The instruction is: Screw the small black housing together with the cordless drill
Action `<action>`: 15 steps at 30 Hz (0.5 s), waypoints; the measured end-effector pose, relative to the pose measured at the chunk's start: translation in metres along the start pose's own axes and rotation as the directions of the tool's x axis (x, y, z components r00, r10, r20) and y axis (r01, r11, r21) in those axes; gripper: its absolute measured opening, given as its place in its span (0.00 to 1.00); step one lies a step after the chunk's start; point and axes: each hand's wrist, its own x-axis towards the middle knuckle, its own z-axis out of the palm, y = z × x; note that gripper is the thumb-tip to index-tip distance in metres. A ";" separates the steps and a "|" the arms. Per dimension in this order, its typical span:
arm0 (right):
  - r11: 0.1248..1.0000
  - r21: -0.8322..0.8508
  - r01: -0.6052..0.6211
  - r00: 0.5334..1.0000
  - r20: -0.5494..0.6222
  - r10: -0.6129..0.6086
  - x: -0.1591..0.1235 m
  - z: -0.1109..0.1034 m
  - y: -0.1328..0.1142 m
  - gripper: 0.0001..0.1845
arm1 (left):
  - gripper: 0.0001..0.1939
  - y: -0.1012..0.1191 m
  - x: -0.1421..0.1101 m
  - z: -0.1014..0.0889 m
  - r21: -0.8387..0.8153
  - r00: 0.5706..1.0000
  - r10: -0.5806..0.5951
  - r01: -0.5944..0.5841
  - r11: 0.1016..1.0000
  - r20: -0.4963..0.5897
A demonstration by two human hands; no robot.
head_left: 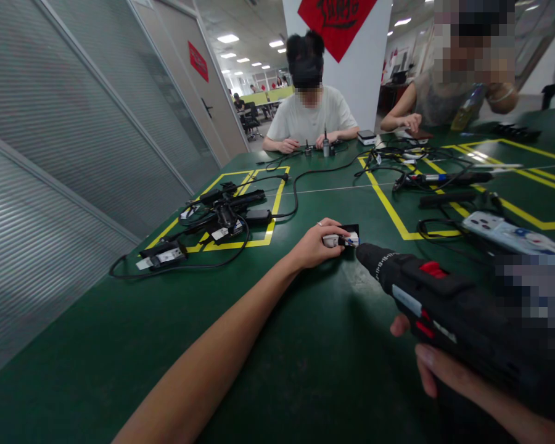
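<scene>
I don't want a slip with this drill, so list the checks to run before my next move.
1. Drill held in the right hand: ok.
2. White piece steadied by the left hand: ok.
3. Left fingers well away from the drill's nose: not ok, they look close.
4. Loose black cable away from the white piece: ok.
5. Bit seated squarely on its mark: cannot tell, too small.
6. Drill's direction setting: cannot tell.
</scene>
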 end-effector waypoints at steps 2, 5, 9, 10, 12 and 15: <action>0.999 0.006 -0.045 0.999 0.004 0.045 0.003 -0.004 -0.008 0.06 | 0.16 -0.001 0.001 0.002 -0.004 1.000 0.007 -0.007 1.000 -0.024; 0.998 0.036 -0.051 0.998 0.031 0.049 0.007 -0.009 -0.017 0.05 | 0.16 -0.004 0.001 0.005 0.006 0.998 0.003 -0.002 1.000 -0.064; 0.994 0.108 -0.036 0.999 -0.009 0.037 0.009 -0.014 -0.022 0.10 | 0.16 -0.009 0.002 0.007 0.006 0.996 -0.010 0.011 1.000 -0.083; 0.994 0.091 -0.060 0.998 -0.013 0.061 0.009 -0.016 -0.023 0.10 | 0.16 -0.009 0.002 0.007 0.005 0.996 -0.011 0.012 1.000 -0.083; 0.994 0.036 -0.103 0.995 0.002 0.103 0.007 -0.019 -0.023 0.11 | 0.16 -0.010 0.002 0.007 0.006 0.996 -0.011 0.011 1.000 -0.084; 0.993 -0.064 -0.102 0.994 0.017 0.104 0.004 -0.024 -0.023 0.15 | 0.16 -0.011 0.003 0.007 0.011 0.996 -0.002 0.003 1.000 -0.088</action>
